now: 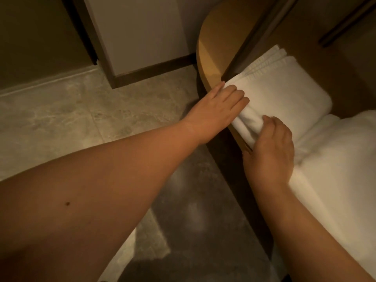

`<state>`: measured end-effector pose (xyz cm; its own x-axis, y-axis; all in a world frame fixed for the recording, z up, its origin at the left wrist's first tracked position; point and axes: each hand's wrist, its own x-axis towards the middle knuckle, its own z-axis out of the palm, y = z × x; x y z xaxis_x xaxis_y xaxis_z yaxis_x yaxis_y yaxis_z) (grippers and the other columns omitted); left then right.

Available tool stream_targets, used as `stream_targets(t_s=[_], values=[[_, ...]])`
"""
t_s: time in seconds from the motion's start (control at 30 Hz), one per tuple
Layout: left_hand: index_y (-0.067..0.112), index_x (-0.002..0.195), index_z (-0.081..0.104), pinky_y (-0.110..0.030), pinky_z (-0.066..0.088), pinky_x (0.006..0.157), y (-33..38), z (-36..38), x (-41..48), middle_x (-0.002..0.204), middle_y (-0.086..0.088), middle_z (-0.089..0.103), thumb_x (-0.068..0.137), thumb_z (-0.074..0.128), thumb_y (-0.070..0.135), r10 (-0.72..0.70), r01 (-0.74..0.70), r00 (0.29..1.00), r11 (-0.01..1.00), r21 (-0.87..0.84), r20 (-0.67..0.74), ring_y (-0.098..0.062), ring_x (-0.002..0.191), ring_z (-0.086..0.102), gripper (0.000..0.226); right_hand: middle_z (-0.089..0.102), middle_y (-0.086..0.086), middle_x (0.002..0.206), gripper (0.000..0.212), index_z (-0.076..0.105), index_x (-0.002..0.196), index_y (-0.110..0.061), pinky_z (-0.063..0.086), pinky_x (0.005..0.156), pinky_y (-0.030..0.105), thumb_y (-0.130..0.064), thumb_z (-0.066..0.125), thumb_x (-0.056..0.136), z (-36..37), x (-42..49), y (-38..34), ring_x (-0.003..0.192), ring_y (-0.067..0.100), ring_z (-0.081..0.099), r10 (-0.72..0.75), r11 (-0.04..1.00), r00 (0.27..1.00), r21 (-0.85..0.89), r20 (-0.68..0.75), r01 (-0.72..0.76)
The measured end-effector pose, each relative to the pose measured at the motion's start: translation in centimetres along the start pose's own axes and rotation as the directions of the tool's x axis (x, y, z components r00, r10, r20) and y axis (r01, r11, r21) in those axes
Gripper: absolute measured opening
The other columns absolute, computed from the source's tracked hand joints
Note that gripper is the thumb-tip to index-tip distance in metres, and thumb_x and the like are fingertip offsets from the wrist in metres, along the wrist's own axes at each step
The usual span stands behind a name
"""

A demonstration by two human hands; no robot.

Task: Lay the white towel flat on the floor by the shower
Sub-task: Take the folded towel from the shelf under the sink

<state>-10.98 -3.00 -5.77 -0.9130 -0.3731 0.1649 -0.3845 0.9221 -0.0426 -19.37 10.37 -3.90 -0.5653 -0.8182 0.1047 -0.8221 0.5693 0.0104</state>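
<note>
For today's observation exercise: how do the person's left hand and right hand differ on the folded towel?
The left hand lies flat on the towel, fingers straight; the right hand curls its fingers round the front fold. The left hand reaches farther out; the right hand is nearer the person. Both touch the same white towel.

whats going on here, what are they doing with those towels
A person is at a rounded wooden shelf, handling a folded white towel. The left hand lies with straight fingers on the towel's front edge, and the right hand grips that same edge nearer the camera. The towel is folded and on the shelf, beside a second white towel. It has not yet been laid on the tiled floor.
</note>
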Motion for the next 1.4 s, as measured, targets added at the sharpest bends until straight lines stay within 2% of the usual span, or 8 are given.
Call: stream_targets(t_s=[0.33,0.63,0.83,0.93,1.03,1.2,1.3,1.4], values=[[0.007,0.128,0.038,-0.042,0.026,0.109,-0.4,-1.1,-0.6,0.129,-0.016,0.046,0.091,0.042,0.007,0.068,-0.067,0.998,0.996,0.055,-0.018,-0.032,0.118,0.043,0.037,0.052,0.015,0.124,0.062,0.048,0.127,-0.007,0.038,0.083,0.04,0.009,0.065,0.069,-0.7,-0.5,-0.1,0.105,0.033,0.046,-0.018,0.996,1.0,0.082,0.003,0.017],[0.008,0.13,0.043,-0.037,0.032,0.102,-1.8,-10.2,-7.6,0.127,-0.015,0.051,0.094,0.041,0.012,0.021,-0.016,0.998,0.996,-0.084,0.058,-0.031,0.114,0.048,0.036,0.053,0.012,0.108,0.048,0.047,0.115,-0.011,0.042,0.073,0.031,-0.012,0.07,0.073,-10.4,-5.5,-2.4,0.09,0.023,0.049,-0.135,0.934,0.99,0.339,0.036,0.115],[-0.003,0.111,0.062,-0.042,0.049,0.082,-3.6,-23.0,-13.8,0.102,-0.023,0.064,0.081,0.07,0.012,-0.067,0.071,0.998,0.955,-0.288,0.023,-0.037,0.09,0.062,0.034,0.054,0.013,0.116,0.058,0.046,0.125,-0.009,0.048,0.082,0.027,-0.007,0.073,0.073,-21.3,-8.2,-5.5,0.099,0.017,0.051,-0.29,0.825,0.954,0.526,0.081,0.206],[0.004,0.116,0.061,-0.04,0.045,0.084,-4.6,-30.0,-17.9,0.106,-0.02,0.062,0.088,0.063,0.019,-0.19,0.212,0.977,0.901,-0.378,0.094,-0.034,0.095,0.059,0.033,0.058,0.008,0.115,0.055,0.048,0.127,-0.013,0.037,0.079,0.007,-0.01,0.071,0.077,-26.5,-8.6,-7.6,0.096,0.0,0.044,-0.366,0.753,0.914,0.633,0.174,0.18],[0.01,0.121,0.057,-0.034,0.037,0.084,-5.8,-38.4,-23.2,0.11,-0.013,0.06,0.094,0.051,0.03,-0.296,0.33,0.944,0.85,-0.411,0.147,-0.028,0.097,0.054,0.033,0.058,0.001,0.115,0.054,0.048,0.127,-0.02,0.03,0.082,0.007,-0.019,0.069,0.077,-33.9,-9.2,-10.5,0.099,-0.001,0.043,-0.524,0.675,0.829,0.689,0.194,0.265],[0.013,0.123,0.054,-0.027,0.034,0.085,-4.2,-54.2,-30.4,0.112,-0.01,0.061,0.095,0.046,0.04,-0.44,0.454,0.89,0.826,-0.335,0.124,-0.025,0.099,0.053,0.039,0.056,-0.006,0.1,0.043,0.053,0.113,-0.02,0.035,0.076,0.006,-0.018,0.069,0.073,-48.5,-11.6,-13.7,0.089,-0.002,0.044,-0.736,0.524,0.672,0.694,0.077,0.494],[0.012,0.121,0.054,-0.036,0.041,0.083,-2.5,-63.2,-32.6,0.108,-0.01,0.061,0.094,0.042,0.042,-0.519,0.507,0.853,0.805,-0.307,0.047,-0.025,0.096,0.051,0.041,0.055,-0.001,0.109,0.056,0.049,0.122,-0.016,0.031,0.083,0.006,-0.018,0.074,0.072,-56.6,-13.6,-14.0,0.098,-0.009,0.034,-0.718,0.458,0.692,0.694,-0.08,0.555],[0.01,0.12,0.055,-0.035,0.039,0.082,-1.0,-71.2,-34.0,0.107,-0.012,0.061,0.095,0.043,0.038,-0.528,0.498,0.846,0.831,-0.248,-0.071,-0.024,0.095,0.049,0.039,0.053,-0.001,0.114,0.058,0.046,0.127,-0.016,0.035,0.088,0.009,-0.034,0.064,0.075,-63.7,-15.7,-14.0,0.104,-0.006,0.036,-0.684,0.398,0.687,0.663,-0.247,0.634]])
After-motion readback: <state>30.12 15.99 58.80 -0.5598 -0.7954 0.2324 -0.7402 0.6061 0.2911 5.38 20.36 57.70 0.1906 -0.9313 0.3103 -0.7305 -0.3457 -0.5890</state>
